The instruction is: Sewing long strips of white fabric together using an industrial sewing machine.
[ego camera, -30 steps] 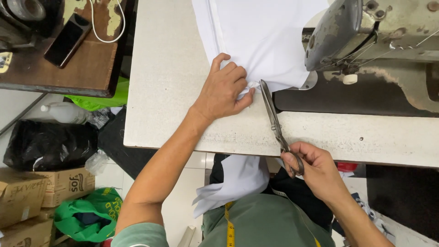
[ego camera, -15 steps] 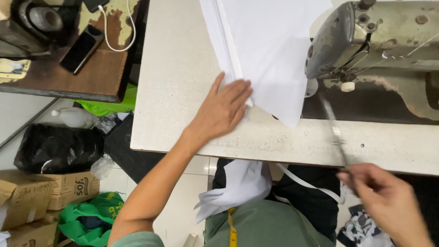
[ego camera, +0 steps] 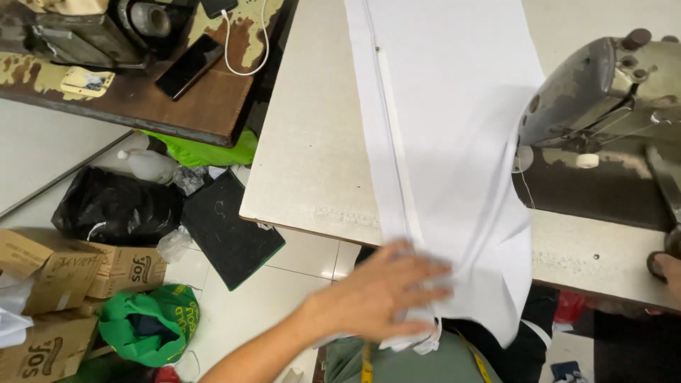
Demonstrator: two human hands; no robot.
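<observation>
A long white fabric (ego camera: 454, 106) lies along the pale sewing table (ego camera: 312, 156) and hangs over its near edge. My left hand (ego camera: 383, 291), blurred by motion, lies flat with fingers spread on the fabric's hanging end, just below the table edge. Only a small part of my right hand (ego camera: 668, 268) shows at the right border. It is closed on the dark handle of the scissors (ego camera: 665, 181), whose grey blade points away over the machine bed. The worn grey sewing machine (ego camera: 603, 92) stands to the right, with the fabric passing under its head.
A dark wooden bench (ego camera: 177, 99) at the upper left carries a phone (ego camera: 190, 65), a white cable and old equipment. On the floor to the left are cardboard boxes (ego camera: 64, 273), a black bag (ego camera: 113, 206), a green bag (ego camera: 149, 323) and a black mat (ego camera: 227, 227).
My left hand has slid from the table top down to the fabric's hanging end. My right hand has carried the scissors off to the right edge. The view has tilted toward the far end of the table.
</observation>
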